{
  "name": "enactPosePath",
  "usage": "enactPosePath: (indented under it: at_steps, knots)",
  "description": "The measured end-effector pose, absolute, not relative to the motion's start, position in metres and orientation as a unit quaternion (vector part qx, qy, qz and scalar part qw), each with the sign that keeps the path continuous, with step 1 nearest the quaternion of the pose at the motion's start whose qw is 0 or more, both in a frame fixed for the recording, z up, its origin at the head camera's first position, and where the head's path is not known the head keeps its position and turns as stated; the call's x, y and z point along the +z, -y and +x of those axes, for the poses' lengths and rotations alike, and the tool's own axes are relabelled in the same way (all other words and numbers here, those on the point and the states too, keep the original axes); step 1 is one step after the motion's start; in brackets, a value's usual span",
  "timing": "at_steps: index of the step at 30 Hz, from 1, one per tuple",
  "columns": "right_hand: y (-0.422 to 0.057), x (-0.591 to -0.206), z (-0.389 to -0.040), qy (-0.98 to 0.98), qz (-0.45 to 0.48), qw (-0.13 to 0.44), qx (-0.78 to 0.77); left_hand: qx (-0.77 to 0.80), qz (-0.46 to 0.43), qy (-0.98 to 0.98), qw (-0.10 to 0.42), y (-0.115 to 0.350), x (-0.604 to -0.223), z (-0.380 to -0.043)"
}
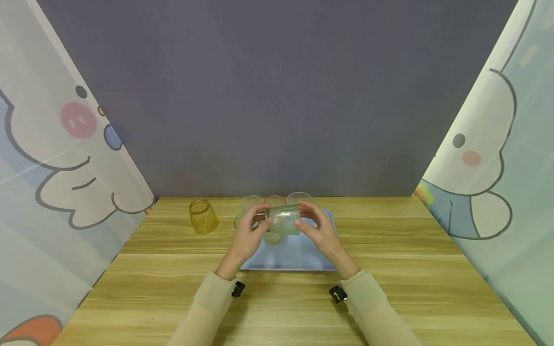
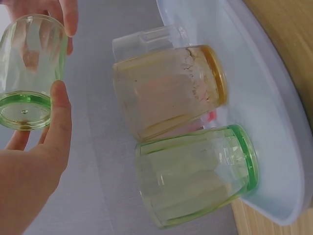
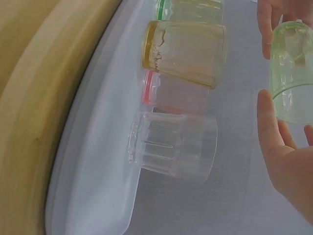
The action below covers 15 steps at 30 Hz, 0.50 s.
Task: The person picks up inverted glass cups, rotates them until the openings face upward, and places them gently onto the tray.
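In the head view a pale green drinking glass (image 1: pixel 283 219) lies sideways in the air over the light blue tray (image 1: pixel 303 257). My left hand (image 1: pixel 250 235) grips its base end, thumb against the side. The rim end is held between thumb and fingers of my right hand (image 1: pixel 320 233). The thicker green base of this held glass (image 2: pixel 24 110) shows in the left wrist view. Upright below it on the tray stand an amber-tinted glass (image 2: pixel 166 93) and another green glass (image 2: pixel 195 176). A pink-tinted glass (image 3: pixel 183 93) and a clear glass (image 3: pixel 176 147) show in the right wrist view.
An amber glass (image 1: pixel 204 221) stands on the wooden table (image 1: pixel 151 274), left of the tray. Another clear glass (image 1: pixel 251 202) is at the back left of the tray. A dark grey panel (image 1: pixel 277 105) rises behind the table, with cartoon-printed curtains (image 1: pixel 489 216) at both sides.
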State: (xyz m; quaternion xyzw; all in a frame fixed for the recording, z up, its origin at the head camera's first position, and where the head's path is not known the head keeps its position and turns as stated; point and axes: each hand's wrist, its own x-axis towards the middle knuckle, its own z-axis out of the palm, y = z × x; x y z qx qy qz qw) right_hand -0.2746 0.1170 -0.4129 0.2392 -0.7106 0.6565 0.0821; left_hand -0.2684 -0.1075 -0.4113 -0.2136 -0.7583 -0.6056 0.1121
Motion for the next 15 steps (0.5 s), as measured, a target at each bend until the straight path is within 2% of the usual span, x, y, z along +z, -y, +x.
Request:
enactPosePath:
  at_steps: [15]
  knots:
    - [-0.1222,-0.4116,-0.2737,0.703,0.265,0.056,0.657,-0.602,-0.231,0.757,0.107,0.1064,-0.4140,-0.2679]
